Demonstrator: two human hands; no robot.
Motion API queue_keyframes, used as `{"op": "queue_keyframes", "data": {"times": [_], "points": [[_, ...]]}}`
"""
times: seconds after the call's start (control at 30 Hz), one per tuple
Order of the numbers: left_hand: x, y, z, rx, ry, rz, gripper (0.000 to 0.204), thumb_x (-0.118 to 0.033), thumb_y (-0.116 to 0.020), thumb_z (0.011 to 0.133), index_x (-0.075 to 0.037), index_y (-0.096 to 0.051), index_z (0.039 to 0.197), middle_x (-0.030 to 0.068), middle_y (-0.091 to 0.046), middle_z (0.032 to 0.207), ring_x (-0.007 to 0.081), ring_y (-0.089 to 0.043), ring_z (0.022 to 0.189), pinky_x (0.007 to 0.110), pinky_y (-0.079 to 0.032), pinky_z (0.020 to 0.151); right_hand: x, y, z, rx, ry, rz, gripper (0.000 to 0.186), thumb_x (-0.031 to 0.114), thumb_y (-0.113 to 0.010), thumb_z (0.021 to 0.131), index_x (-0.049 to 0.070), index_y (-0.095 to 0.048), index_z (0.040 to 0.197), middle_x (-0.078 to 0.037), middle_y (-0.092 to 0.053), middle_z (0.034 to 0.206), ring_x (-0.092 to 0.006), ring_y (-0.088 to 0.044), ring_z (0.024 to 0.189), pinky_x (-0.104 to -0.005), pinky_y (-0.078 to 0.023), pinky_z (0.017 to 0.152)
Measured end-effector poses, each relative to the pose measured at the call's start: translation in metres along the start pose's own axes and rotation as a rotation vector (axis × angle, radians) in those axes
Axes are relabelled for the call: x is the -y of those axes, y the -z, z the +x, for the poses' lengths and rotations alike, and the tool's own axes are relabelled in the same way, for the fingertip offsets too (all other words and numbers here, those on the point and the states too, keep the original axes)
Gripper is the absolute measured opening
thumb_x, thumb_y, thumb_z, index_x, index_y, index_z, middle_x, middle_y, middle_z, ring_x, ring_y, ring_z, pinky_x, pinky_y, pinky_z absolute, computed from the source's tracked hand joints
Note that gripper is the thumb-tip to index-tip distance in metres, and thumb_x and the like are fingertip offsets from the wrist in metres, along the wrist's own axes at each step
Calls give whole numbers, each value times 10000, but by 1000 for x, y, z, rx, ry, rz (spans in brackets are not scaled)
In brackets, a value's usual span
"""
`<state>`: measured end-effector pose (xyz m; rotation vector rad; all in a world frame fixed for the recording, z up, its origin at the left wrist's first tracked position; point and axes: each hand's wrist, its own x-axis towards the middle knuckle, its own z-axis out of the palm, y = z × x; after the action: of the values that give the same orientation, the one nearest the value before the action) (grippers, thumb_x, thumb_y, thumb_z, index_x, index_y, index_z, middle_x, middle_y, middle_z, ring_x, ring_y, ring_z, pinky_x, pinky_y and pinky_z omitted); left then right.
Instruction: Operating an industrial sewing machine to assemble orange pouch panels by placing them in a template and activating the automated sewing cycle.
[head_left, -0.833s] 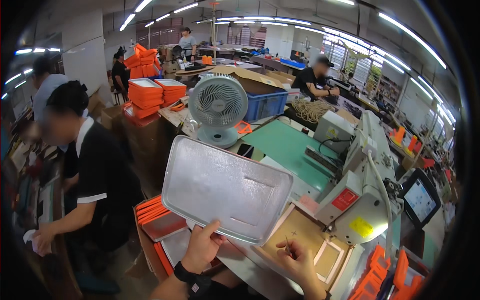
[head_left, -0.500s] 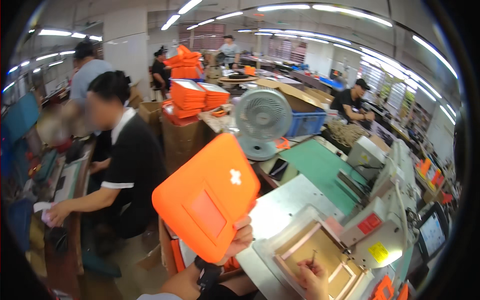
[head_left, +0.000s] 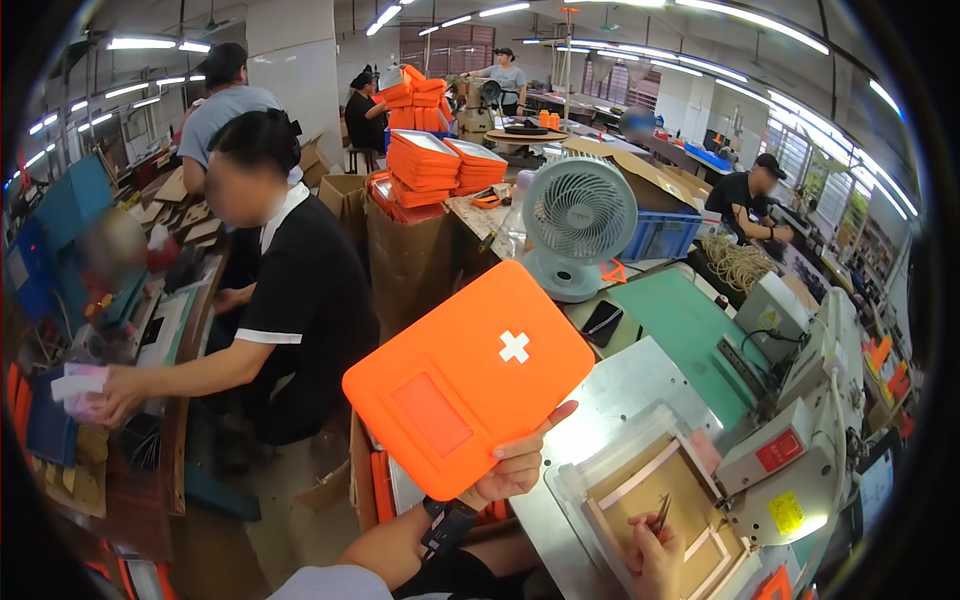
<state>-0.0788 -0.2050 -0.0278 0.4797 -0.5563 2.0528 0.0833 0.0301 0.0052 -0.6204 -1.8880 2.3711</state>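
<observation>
Held up in front of me is a flat orange case [head_left: 520, 395] with rounded corners, a white cross and a clear rectangular window. My left hand [head_left: 508, 468] grips it at its lower right edge, with a dark band on the wrist. Between the fingers of my right hand [head_left: 655, 555] is a small pointed metal tool [head_left: 662, 510]; whether it is tweezers or snips I cannot tell. That hand is over a wood-framed jig [head_left: 608, 485] on the machine's metal plate [head_left: 655, 390].
Beyond the plate stand a grey fan [head_left: 580, 215], a green mat [head_left: 685, 325] and a phone [head_left: 602, 322]. The machine head [head_left: 780, 450] is at right. Stacked orange cases [head_left: 420, 165] rise behind. A co-worker [head_left: 310, 270] sits close on the left, holding something pinkish-white.
The view has shifted, so the surroundings sit farther right and lower. The orange case is turned more face-on, its cross now sharp. Both hands keep their holds.
</observation>
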Motion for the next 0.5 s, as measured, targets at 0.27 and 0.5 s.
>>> {"op": "queue_keyframes", "data": {"times": [0.27, 0.5], "points": [[-5, 11, -4, -28, 13, 25, 650, -407, -392, 1040, -19, -230, 1536, 46, -544, 591, 109, -387, 458, 235, -330, 490, 2, -1, 0, 16, 9, -32, 138, 131, -600, 979, 51, -665, 1070, 93, -460, 648, -7, -327, 480, -178, -205, 438], [-3, 16, -5, -11, 14, 56, 656, -417, -399, 1033, -22, -240, 1533, 15, -520, 571, 96, -356, 463, 227, -293, 488, 1, 0, 0, 52, 98, -142, 129, 129, -599, 971, 43, -649, 1053, 72, -482, 677, -33, -401, 526, -191, -278, 471]]}}
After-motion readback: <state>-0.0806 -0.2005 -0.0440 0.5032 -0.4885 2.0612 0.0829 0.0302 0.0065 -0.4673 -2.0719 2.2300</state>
